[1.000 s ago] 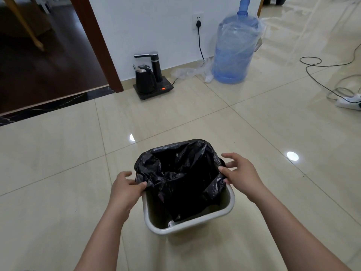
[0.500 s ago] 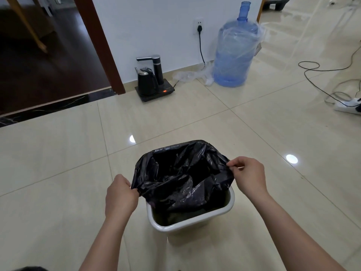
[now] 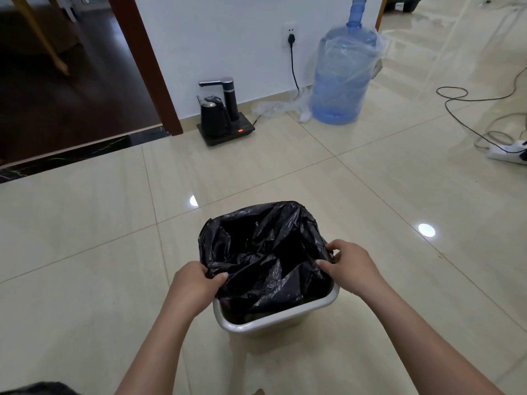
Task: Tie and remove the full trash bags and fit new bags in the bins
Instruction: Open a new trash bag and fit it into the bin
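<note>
- At the far left a doorway opens onto a dark wooden floor, edged by a brown door frame and a black marble threshold.
- The left hand is closed on the near-left edge of the black trash bag, thumb on the inner side and fingers curled over the outside, with the plastic bunched in its grip.
- A black electric kettle sits on a dark base with a small red display, a tall spout pump just beside it, against the white wall.
- The trash bag sits in the grey bin, which stands on the cream tiled floor in the lower middle of the view. The bag's mouth is open and crumpled; its far edge is draped over the bin's far rim, while the near rim is bare and the near edge of the bag is lifted above it.
- A black plug sits in the wall socket, its cord running down the wall.
- Crumpled clear plastic lies on the floor by the wall.
- The right hand pinches the bag's right edge, thumb inside and fingers folded around the outside, above the bin's right rim.
- A large blue water jug, wrapped in clear film, stands upright near the wall.
- A black cable loops over the floor at the right, toward a white power strip at the frame's edge.
</note>
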A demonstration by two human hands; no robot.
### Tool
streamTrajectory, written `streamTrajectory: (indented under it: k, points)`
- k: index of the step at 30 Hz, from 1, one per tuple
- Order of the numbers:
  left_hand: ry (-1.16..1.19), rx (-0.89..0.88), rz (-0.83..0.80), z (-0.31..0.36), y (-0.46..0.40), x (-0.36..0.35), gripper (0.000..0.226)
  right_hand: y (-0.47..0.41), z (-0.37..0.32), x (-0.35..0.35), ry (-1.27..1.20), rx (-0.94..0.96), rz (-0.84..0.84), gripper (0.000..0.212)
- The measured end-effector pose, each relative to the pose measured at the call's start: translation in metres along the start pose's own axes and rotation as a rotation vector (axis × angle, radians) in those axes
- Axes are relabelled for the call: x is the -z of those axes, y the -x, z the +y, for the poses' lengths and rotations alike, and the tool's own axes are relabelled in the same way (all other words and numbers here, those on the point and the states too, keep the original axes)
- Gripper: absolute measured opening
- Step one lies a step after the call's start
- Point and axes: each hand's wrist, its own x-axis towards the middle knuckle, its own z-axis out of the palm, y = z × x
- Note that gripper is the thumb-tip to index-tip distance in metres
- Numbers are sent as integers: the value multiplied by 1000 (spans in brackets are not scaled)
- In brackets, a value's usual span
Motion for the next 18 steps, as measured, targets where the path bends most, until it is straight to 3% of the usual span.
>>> streamTrajectory:
  k: [5, 10, 14, 18]
  points:
    - [109, -22, 22, 1, 2, -4, 6, -3, 4, 5, -181, 2, 39, 21]
    - [351, -55, 69, 4, 2, -9, 49, -8, 7, 9, -395, 30, 201, 23]
    - [179, -165, 63, 6, 4, -14, 67, -4, 9, 10, -231, 134, 180, 41]
    - [-17, -326, 178, 8, 8, -14, 60, 1, 12, 13, -105, 372, 159, 59]
